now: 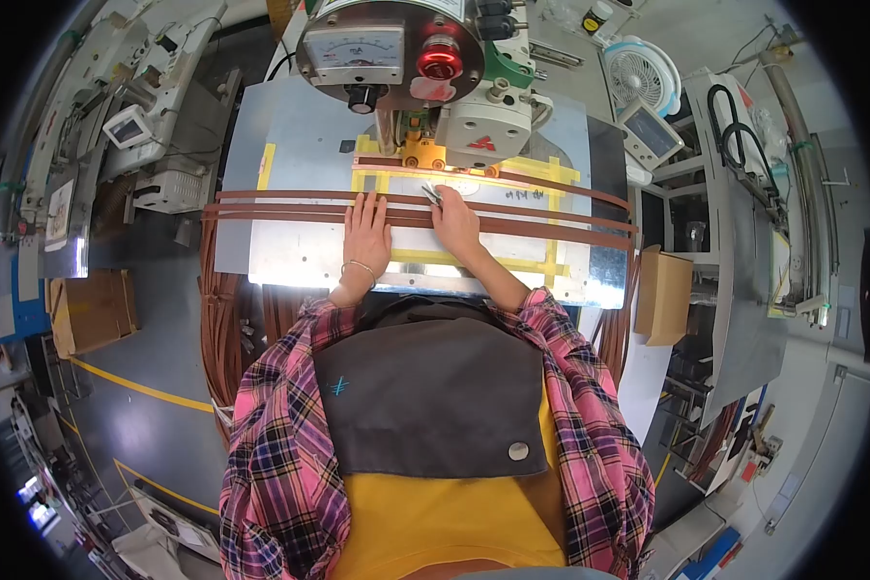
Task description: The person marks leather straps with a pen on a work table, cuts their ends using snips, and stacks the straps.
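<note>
Several long brown straps point(290, 210) run side by side across the metal work plate of a sewing machine and hang over both its ends. My left hand point(365, 237) lies flat on the straps, its fingers stretched toward the machine. To its right, my right hand point(456, 224) is closed around small metal thread snips point(430, 193), whose tips point toward the machine; its lower edge rests by the straps. One more strap point(541, 184) passes along the lit area below the machine head point(488, 126), just beyond my fingers.
Yellow tape point(554, 232) marks the plate. A dial gauge point(355, 48) and red knob point(440, 58) sit on the machine above. Bundled straps point(224, 329) hang at the left edge. A white fan point(640, 77) and control screen point(651, 132) stand right; cardboard boxes point(664, 295) flank the table.
</note>
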